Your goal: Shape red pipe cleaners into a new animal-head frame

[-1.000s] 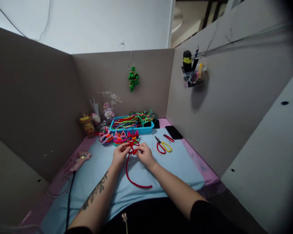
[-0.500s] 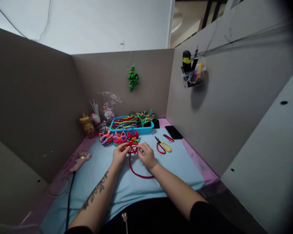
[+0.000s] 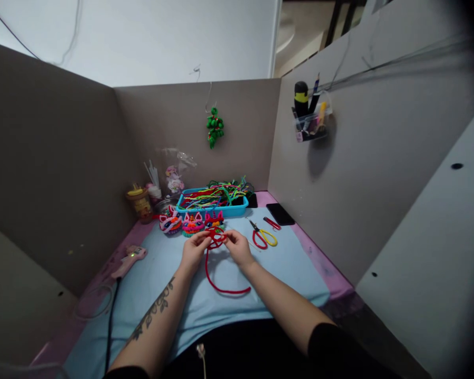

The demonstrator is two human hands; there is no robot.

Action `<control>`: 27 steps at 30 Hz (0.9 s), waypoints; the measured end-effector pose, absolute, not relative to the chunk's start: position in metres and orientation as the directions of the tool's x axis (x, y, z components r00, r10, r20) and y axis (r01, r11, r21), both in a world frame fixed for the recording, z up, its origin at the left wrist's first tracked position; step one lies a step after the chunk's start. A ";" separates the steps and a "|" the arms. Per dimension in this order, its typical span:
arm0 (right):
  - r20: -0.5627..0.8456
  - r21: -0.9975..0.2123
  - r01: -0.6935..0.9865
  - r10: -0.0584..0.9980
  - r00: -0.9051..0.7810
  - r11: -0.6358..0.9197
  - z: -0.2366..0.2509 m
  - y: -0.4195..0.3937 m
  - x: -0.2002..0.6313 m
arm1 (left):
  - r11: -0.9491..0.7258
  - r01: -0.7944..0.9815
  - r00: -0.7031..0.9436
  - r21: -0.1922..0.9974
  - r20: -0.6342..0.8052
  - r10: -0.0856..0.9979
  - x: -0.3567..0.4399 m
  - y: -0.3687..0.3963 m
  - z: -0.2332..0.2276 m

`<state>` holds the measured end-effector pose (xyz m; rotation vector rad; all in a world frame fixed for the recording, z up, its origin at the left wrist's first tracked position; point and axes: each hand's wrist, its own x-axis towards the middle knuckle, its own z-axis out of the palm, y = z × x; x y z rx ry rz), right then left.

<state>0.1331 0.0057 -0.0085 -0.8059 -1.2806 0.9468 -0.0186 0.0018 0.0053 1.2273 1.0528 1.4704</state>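
A red cord (image 3: 216, 238), looped and woven into an open knot, is stretched between my two hands above the blue cloth. My left hand (image 3: 196, 247) pinches the knot's left side between thumb and fingers. On its right side, my right hand (image 3: 238, 247) grips a loop with the fingertips. One long tail of the cord hangs from the knot and curves over the cloth, its tip lying near my right wrist. Just beyond the knot stand three colourful braided animal-face pieces (image 3: 193, 223); the right one is partly hidden by the knot.
Behind them is a blue tray (image 3: 229, 211) of coloured cords. Scissors (image 3: 263, 235) with red and yellow handles, a small red tool (image 3: 272, 223) and a phone (image 3: 280, 214) lie to the right. A pink glue gun (image 3: 129, 260) with a black cable lies left. Grey panels (image 3: 197, 121) enclose the table.
The knot's loops have opened wider as my right hand shifted slightly right. The cord's tail has swung left, and its end now shows clear of my right wrist.
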 end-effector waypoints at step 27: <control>0.729 -0.517 0.532 0.671 -0.137 0.670 -0.006 -0.007 0.137 | -0.188 -0.135 -0.156 0.973 0.167 0.974 -0.021 0.007 0.001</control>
